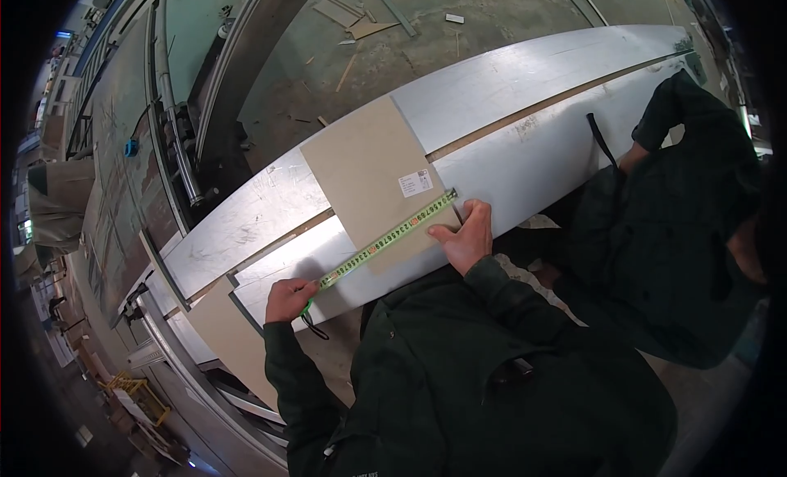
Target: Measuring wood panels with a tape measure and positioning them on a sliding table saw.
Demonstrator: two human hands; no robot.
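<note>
A beige board (361, 165) with a white label (416, 183) lies across a long silvery metal surface (525, 161). Over the board, slanting up to the right, runs the yellow-green blade of a tape measure (385, 241). Its hooked end sits at the board's right edge. My left hand (287, 300) is closed round the tape's green case, mostly hidden by the fingers, beyond the board's left side; a dark strap dangles below. My right hand (469, 241) grips the board's right edge near the front, thumb on its face. Its lower fingers are partly hidden.
Another person in a dark sleeve (668, 108) stands close on my right, at the metal surface. A second beige board (225, 333) lies at the lower left, beside metal rails (176, 149). Wooden scraps (369, 28) litter the floor behind.
</note>
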